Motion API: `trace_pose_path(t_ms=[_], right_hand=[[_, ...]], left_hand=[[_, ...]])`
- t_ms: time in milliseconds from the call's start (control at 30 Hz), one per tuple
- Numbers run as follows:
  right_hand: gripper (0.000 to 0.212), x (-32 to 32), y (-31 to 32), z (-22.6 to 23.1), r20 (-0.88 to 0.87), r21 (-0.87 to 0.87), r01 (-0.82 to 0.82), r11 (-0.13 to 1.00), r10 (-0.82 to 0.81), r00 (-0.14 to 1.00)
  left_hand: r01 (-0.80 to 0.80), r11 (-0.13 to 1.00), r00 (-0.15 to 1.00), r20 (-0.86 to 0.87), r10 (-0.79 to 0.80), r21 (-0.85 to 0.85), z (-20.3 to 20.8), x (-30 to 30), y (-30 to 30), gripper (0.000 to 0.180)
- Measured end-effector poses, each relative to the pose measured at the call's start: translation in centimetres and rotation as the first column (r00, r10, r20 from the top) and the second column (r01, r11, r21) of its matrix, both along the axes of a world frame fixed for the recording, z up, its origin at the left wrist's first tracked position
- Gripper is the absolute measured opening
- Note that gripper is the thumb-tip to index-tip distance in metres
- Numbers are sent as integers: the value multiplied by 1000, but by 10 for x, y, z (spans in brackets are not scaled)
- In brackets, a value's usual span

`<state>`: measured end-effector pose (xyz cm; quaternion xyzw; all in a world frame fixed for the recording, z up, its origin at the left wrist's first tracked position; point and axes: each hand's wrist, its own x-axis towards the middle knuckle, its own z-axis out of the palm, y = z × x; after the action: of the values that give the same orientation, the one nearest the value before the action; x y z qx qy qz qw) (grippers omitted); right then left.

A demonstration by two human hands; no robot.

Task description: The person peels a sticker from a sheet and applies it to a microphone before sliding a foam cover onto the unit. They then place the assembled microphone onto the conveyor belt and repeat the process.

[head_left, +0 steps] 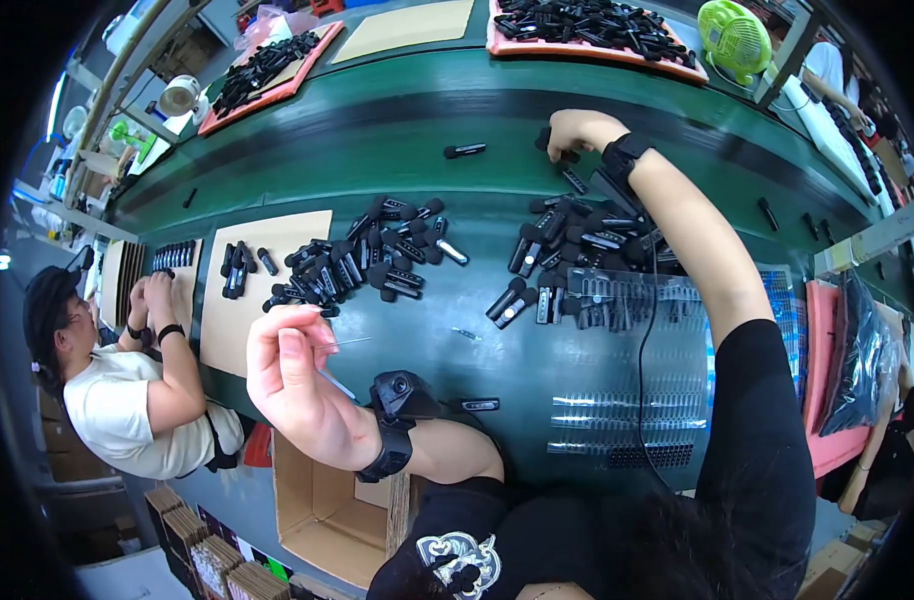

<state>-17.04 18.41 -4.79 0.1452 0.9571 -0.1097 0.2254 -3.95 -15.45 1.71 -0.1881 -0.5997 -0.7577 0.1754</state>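
Rod (353,341), thin, is pinched by left hand (302,375) above green surface (427,315), toward near edge; black device (544,138) is touched by curled right hand (582,132) toward far edge; whether gripped cannot be told.

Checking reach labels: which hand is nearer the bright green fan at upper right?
Right. The right hand is below and left of the green fan; the left hand sits farther off, lower left.
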Motion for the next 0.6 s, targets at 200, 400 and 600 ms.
trace_pose_path(t_ms=[200,400,600], right_hand=[[28,15,7,-37,-49,2,-100,995,100,994],[42,24,18,-8,-145,83,-244,966,254,956],[46,89,-16,37,-285,-33,-349,937,325,901]], left_hand=[[40,999,999,-13,-41,-27,5,7,13,15],[102,995,994,-31,-102,-16,7,10,18,16],[58,995,998,-31,-61,-83,10,13,32,19]])
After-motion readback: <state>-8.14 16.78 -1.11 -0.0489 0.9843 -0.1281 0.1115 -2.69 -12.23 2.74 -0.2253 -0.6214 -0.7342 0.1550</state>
